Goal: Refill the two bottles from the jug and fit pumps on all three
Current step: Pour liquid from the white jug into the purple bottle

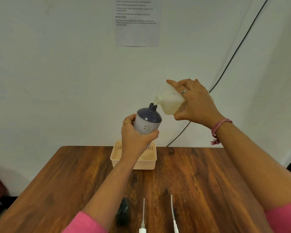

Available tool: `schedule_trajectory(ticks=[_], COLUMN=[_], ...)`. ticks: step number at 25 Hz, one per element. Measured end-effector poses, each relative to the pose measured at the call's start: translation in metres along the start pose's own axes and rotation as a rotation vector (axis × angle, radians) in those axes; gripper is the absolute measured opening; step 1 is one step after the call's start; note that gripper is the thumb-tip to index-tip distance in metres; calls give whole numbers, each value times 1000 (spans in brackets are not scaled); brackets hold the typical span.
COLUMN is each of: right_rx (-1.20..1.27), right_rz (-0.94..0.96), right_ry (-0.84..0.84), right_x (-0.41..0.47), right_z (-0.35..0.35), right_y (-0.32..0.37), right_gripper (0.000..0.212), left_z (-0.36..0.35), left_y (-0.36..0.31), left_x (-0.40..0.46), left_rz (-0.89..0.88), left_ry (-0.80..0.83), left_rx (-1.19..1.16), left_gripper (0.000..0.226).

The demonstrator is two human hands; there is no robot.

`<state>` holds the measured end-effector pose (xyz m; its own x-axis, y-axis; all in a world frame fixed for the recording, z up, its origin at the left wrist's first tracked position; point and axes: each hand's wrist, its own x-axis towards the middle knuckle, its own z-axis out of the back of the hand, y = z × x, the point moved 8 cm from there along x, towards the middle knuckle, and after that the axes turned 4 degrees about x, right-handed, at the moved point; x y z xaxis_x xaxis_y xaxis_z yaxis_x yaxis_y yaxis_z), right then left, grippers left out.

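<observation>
Wooden table; left hand grips grey-and-navy plastic bottle, right hand at 2 o'clock clasps tilted translucent white jug, spout at bottle mouth.

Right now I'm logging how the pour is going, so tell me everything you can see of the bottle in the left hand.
The grey-and-navy plastic bottle has a pale grey body printed with a flower of dots, a dark navy shoulder and a threaded neck, open with no pump fitted. The left hand grips it around the lower body, held in the air above the beige perforated basket and tilted towards the translucent white jug. The jug's spout sits at the bottle's mouth. The fill level cannot be seen.
</observation>
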<state>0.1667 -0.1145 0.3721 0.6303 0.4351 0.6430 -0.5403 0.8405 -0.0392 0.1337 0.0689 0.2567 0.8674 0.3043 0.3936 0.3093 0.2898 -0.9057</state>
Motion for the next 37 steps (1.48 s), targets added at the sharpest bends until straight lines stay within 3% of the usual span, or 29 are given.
schedule_trajectory(ticks=[37], right_rx=[-34], right_rz=[20], right_ry=[16], right_x=[-2], right_z=[-7], right_y=[-5], right_gripper=[103], left_z=[-9], left_y=[4], left_x=[0], left_rz=[8], left_ry=[16], left_rx=[-7], left_gripper=[75])
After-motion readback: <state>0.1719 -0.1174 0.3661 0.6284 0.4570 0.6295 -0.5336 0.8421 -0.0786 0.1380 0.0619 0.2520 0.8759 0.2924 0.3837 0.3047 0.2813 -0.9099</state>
